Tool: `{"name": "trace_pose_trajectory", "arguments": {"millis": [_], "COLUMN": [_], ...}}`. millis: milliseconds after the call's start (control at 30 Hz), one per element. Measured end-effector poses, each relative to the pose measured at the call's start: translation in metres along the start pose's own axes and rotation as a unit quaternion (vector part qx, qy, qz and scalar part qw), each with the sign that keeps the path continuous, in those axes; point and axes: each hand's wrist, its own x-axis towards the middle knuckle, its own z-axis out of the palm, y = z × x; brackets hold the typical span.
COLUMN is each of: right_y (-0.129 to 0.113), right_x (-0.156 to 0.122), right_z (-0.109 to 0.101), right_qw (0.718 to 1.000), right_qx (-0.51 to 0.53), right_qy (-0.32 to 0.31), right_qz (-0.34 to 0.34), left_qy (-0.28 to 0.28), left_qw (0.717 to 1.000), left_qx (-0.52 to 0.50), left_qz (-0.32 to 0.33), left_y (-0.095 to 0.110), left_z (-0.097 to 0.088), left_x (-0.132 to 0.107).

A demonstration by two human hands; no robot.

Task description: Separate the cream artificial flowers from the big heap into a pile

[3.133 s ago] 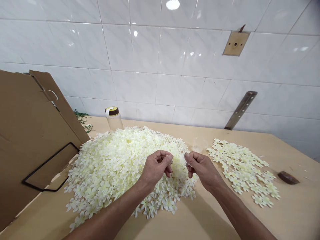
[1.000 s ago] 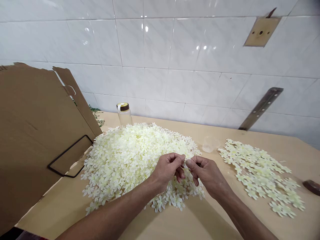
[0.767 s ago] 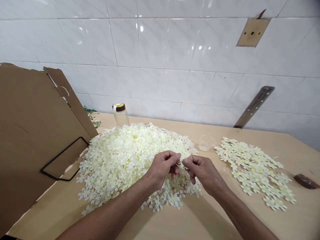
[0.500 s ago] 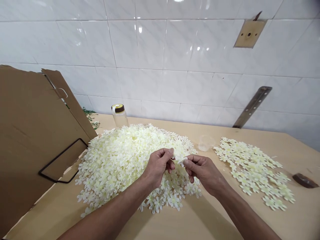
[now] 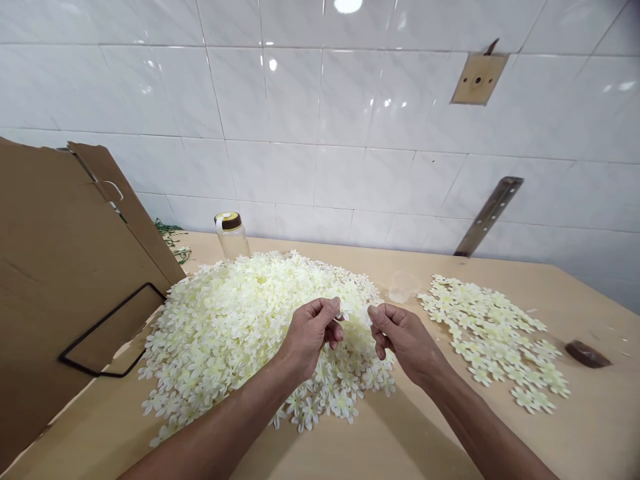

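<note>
A big heap of cream-white fabric flowers (image 5: 240, 320) covers the middle of the wooden table (image 5: 380, 440). Above its near right edge I hold both hands a little apart. My left hand (image 5: 313, 333) is closed in a pinch on a small white flower piece at its fingertips. My right hand (image 5: 400, 337) is also pinched shut; what its fingers hold is too small to make out. A flatter spread of single flowers (image 5: 493, 337) lies to the right of my hands.
A brown cardboard sheet (image 5: 55, 267) with a black wire frame (image 5: 107, 330) leans at the left. A clear bottle with a brown cap (image 5: 230, 235) stands behind the heap. A small clear cup (image 5: 403, 287) and a dark brown object (image 5: 587, 353) sit at the right. White tiled wall behind.
My hands, fingertips together half a second ago on one flower, have drawn apart. The left hand keeps a white piece at its fingertips.
</note>
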Motion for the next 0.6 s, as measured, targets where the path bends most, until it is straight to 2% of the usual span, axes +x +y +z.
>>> {"name": "trace_pose_trajectory", "arguments": {"millis": [200, 333, 467, 600], "right_y": [-0.0034, -0.0040, -0.0022, -0.0012], "right_x": [-0.0013, -0.0019, -0.0025, -0.0037], "right_z": [-0.0007, 0.0000, 0.0005, 0.0019], "right_qw": [1.000, 1.000, 0.997, 0.985], "right_qx": [0.005, -0.007, -0.075, -0.168], "right_qy": [0.005, 0.000, -0.030, -0.025], "right_qz": [0.006, 0.004, 0.004, 0.009], "left_qy": [-0.007, -0.025, -0.051, -0.056], "left_qw": [1.000, 0.999, 0.997, 0.997], "left_qx": [0.007, -0.007, -0.032, -0.026], "left_qz": [0.001, -0.022, -0.054, -0.045], "left_y": [-0.0010, -0.0019, -0.0033, -0.0053], "left_z": [-0.0013, -0.0015, -0.0013, -0.0011], "left_x": [0.0006, 0.0008, 0.0012, 0.0014]}}
